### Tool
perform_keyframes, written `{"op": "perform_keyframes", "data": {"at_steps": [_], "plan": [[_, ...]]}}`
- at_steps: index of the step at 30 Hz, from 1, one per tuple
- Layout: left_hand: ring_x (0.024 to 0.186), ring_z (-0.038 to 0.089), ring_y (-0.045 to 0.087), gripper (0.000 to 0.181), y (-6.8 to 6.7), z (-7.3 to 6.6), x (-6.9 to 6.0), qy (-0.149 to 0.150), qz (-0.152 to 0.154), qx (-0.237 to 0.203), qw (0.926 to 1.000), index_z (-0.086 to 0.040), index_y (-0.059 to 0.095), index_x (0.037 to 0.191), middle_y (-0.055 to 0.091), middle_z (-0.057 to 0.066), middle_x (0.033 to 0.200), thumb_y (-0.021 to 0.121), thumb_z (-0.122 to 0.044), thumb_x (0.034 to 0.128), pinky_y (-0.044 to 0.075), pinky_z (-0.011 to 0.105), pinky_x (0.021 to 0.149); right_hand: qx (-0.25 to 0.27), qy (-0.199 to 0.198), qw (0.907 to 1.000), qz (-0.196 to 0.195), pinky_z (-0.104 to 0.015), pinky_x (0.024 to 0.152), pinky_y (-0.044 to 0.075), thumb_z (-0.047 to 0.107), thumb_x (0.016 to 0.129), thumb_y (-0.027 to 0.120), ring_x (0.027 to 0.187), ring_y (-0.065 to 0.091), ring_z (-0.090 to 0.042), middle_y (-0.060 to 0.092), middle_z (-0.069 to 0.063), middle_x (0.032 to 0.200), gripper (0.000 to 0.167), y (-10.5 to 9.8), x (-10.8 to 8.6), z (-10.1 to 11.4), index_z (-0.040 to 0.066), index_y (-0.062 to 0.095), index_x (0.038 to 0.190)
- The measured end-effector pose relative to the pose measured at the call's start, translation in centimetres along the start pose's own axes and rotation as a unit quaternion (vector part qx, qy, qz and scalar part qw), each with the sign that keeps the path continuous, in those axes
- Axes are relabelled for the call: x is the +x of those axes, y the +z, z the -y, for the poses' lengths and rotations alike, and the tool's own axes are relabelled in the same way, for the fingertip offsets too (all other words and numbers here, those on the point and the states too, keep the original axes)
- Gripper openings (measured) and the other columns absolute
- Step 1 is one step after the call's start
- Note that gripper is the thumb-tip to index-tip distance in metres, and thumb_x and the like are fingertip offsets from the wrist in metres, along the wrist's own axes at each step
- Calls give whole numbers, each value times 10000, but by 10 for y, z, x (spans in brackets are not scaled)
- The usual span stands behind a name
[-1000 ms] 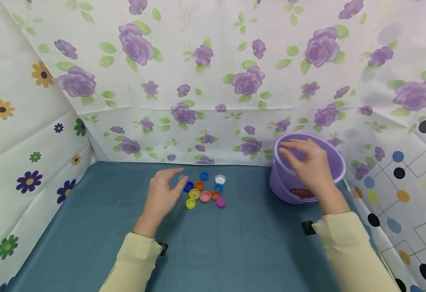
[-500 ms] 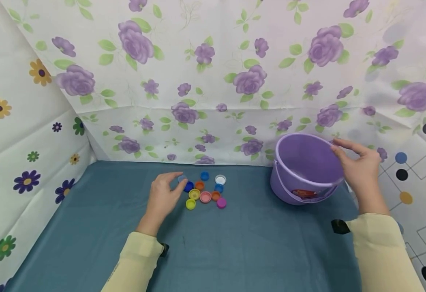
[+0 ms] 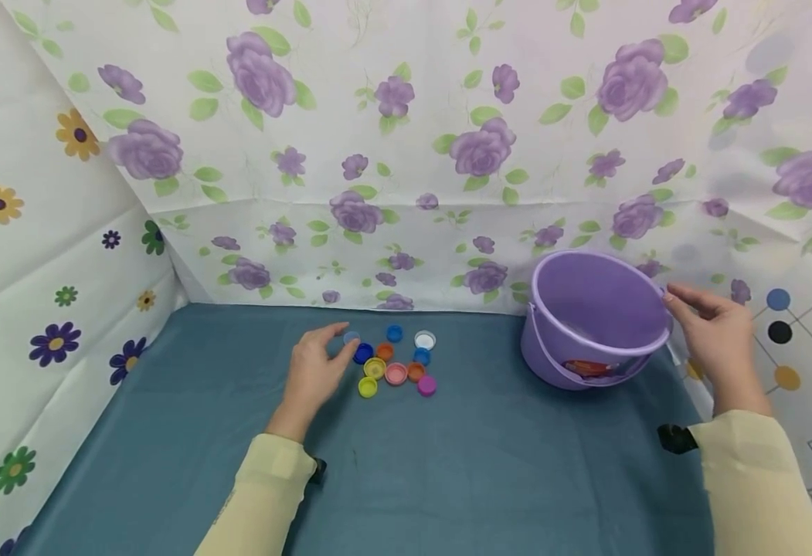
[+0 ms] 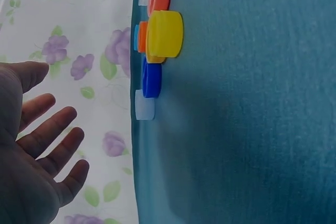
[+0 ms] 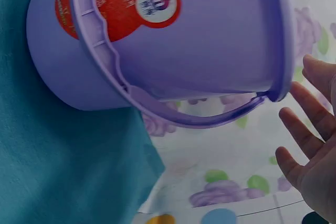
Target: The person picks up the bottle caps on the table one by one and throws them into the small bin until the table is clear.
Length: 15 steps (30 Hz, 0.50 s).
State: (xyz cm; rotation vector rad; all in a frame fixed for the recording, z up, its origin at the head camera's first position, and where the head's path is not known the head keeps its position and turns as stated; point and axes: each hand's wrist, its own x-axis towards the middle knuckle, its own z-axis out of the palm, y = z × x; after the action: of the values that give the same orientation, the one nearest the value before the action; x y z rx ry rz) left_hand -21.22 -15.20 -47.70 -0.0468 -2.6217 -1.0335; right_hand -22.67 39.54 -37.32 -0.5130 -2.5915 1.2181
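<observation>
In the head view a purple bucket point(image 3: 558, 336) stands upright at the back right of the table, its handle hanging down the front. My right hand point(image 3: 717, 340) is at the bucket's right rim; in the right wrist view its fingers point(image 5: 310, 142) are loosely spread, the tips close to the rim. Whether they touch it I cannot tell. At the left, my left hand point(image 3: 315, 377) hovers beside a cluster of coloured bottle caps point(image 3: 395, 374), thumb and fingers apart. Nearest to it are a pale translucent cap point(image 4: 145, 105) and a dark blue cap point(image 4: 152, 79). Nothing is held.
A teal cloth point(image 3: 475, 463) covers the table. Behind it hangs a white sheet point(image 3: 440, 255) with purple flowers, close to the bucket and caps. Other patterned sheets stand along the left and right sides. A red label point(image 5: 113, 3) sits on the bucket's front.
My right hand has moved right, from over the bucket's opening to beside its right rim. The left hand has stayed almost still by the caps, and the view has shifted slightly.
</observation>
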Motion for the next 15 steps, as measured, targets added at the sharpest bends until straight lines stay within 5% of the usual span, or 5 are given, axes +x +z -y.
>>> {"op": "perform_keyframes", "data": {"at_steps": [4, 15], "plan": [[1105, 235, 564, 384, 1, 5, 1, -99, 207, -32, 9997, -220, 639, 1196, 645, 17, 1180, 603, -441, 884, 476, 469, 903, 147, -144, 9998, -53, -30, 667, 428, 528, 828, 602, 932, 517, 86, 614, 158, 1151, 516, 7, 0, -6, 228, 621, 1247], [1156, 275, 544, 385, 4, 14, 18, -256, 656, 125, 9974, -199, 622, 1220, 617, 64, 1232, 594, -408, 898, 444, 495, 945, 423, -187, 9985, -295, -15, 671, 425, 481, 853, 602, 897, 521, 121, 608, 232, 1035, 483, 16, 5, -25, 201, 624, 1246]]}}
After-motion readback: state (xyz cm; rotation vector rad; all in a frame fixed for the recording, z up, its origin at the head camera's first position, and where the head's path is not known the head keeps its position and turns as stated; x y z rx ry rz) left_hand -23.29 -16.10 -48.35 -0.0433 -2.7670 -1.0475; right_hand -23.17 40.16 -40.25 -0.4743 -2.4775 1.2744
